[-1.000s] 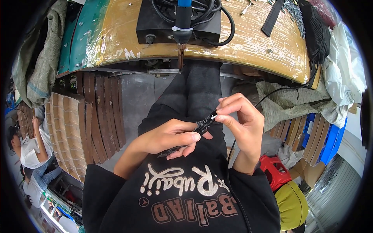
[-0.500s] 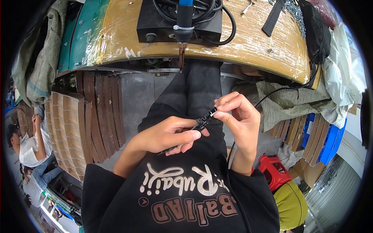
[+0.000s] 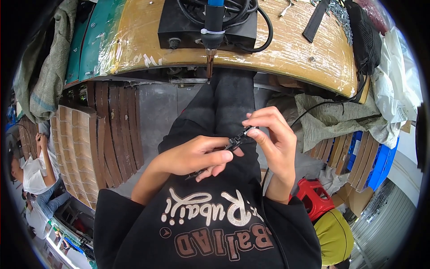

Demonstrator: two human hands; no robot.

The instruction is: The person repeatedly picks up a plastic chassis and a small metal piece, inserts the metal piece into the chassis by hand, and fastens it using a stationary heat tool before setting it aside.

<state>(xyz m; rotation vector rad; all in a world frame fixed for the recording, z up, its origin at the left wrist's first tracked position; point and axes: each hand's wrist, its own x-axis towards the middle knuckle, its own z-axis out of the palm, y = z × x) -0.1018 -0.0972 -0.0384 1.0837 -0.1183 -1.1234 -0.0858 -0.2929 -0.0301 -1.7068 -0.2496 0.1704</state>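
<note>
Over my lap, both hands hold a small black connector piece (image 3: 235, 142) with a thin black cable trailing from it. My left hand (image 3: 192, 156) grips its lower end, thumb stretched along it. My right hand (image 3: 274, 139) pinches the upper end between thumb and fingertips. A soldering iron (image 3: 212, 31) with a blue handle hangs over the wooden bench edge (image 3: 286, 58), tip pointing down toward my knees, resting on a black box-shaped station (image 3: 179, 27).
Stacked curved wooden slats (image 3: 98, 134) stand at my left. Grey cloth (image 3: 331, 116), blue crates (image 3: 376, 157), a red stool (image 3: 313, 197) and a yellow object (image 3: 333, 233) lie at my right. Another person (image 3: 31, 175) sits at the far left.
My right hand has shifted slightly up and outward along the connector, while the left hand stays clamped on the lower end.
</note>
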